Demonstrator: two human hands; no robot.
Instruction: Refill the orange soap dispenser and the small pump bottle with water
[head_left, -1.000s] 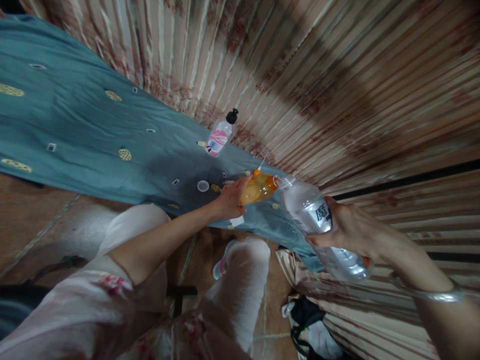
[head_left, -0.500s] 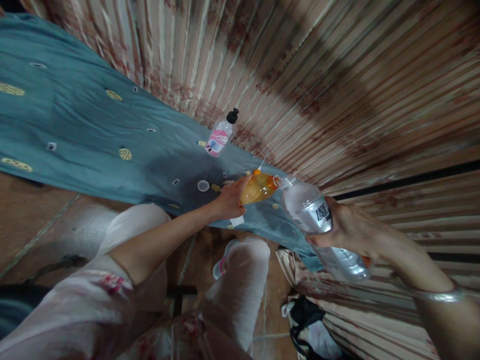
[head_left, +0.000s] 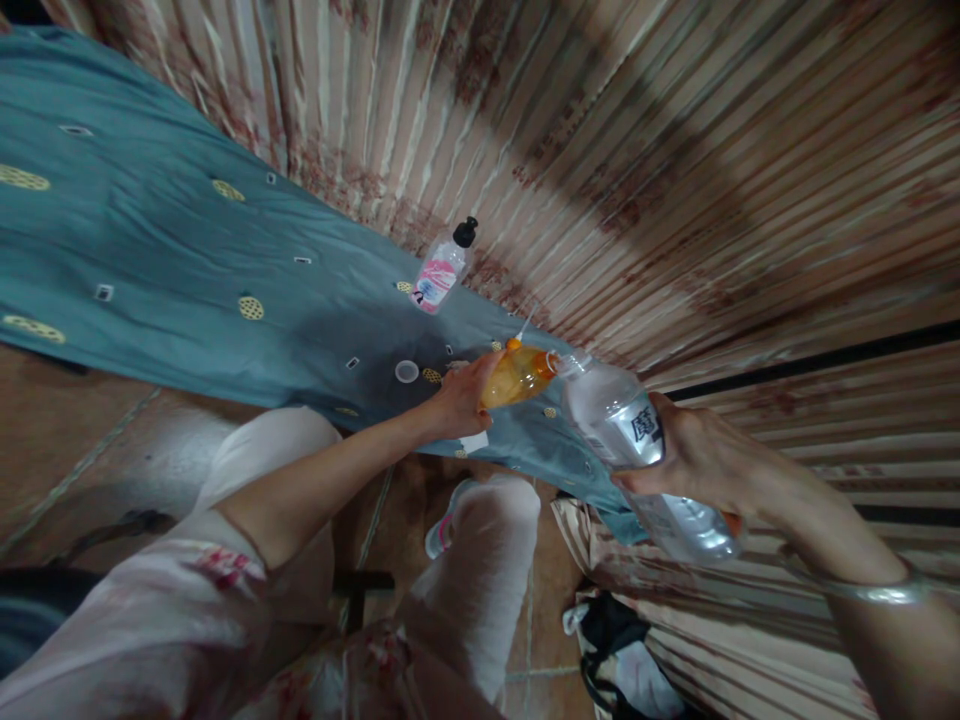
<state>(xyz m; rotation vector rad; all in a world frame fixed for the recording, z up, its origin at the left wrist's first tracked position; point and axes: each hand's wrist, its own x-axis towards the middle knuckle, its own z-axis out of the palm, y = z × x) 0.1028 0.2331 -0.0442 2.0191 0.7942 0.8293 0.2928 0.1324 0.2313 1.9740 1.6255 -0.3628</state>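
Teal patterned cloth (head_left: pixel 165 260) beneath translucent amber bottle (head_left: pixel 517 377), left grip (head_left: pixel 463 397) curled round it, right grip (head_left: pixel 694 452) round clear, silver-labelled bottle (head_left: pixel 600 405).

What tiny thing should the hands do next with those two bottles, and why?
I'd nudge the orange bottle's mouth squarely in line with the big clear bottle's. The left hand and right hand hold them tilted, with their mouths meeting or nearly so, and a small slip might spill anything inside.
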